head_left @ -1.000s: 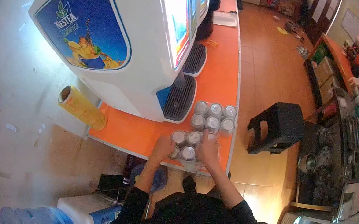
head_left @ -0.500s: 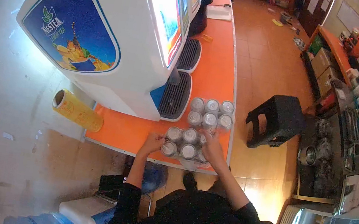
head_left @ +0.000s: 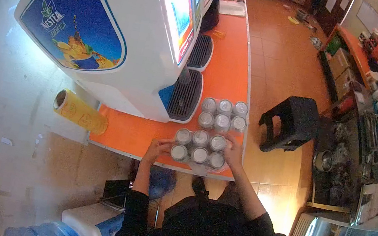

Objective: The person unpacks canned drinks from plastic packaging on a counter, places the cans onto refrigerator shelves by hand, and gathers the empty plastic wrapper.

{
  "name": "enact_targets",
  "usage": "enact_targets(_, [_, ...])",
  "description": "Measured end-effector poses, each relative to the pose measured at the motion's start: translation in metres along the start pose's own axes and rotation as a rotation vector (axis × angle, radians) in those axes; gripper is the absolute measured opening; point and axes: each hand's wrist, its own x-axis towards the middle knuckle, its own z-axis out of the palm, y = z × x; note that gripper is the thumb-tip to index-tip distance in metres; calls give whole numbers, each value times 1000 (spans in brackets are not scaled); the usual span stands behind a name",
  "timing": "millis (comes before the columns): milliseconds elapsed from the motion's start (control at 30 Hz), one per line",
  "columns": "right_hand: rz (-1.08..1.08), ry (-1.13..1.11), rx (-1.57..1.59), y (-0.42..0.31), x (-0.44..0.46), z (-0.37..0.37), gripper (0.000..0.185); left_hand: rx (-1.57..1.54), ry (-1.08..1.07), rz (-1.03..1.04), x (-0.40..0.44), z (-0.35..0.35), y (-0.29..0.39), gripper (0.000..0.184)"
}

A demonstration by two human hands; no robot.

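Note:
A wrapped pack of drink cans (head_left: 199, 154), two rows of three with their round ends up, stands near the counter's front edge. My left hand (head_left: 157, 150) grips its left side, with fingers against the cans at that end. On the opposite side my right hand (head_left: 233, 152) is curled around the right-hand cans, its thumb close to their tops. Clear plastic wrap bunches along the front of this pack. Just behind it stands a second pack of cans (head_left: 221, 121), arranged the same way and touched by neither hand.
A white drink dispenser (head_left: 133, 3) with drip trays (head_left: 185, 98) takes up the counter's left side. A yellow roll of film (head_left: 81, 112) lies by the wall on the orange counter (head_left: 134, 134). A black stool (head_left: 293, 123) stands right, before shelves (head_left: 337, 158).
My right hand has moved from over the near pack's top to its right side, uncovering the cans there. My left hand has gone from pinching at the corner to lying along the left side.

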Motion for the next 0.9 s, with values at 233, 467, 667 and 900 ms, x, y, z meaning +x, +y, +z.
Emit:
enact_targets(233, [0, 32, -32, -17, -10, -9, 46, -69, 265, 197, -9, 15, -55, 29])
enact_targets(467, [-483, -208, -565, -74, -12, 18, 44, 695, 723, 583, -27, 66, 35, 28])
enact_targets(667, [-283, -284, -848, -55, -20, 69, 48, 1050, 368, 457, -36, 94, 45, 29])
enact_targets(900, [-106, -540, -918, -78, -6, 50, 46, 1211, 430, 216, -36, 107, 44, 42])
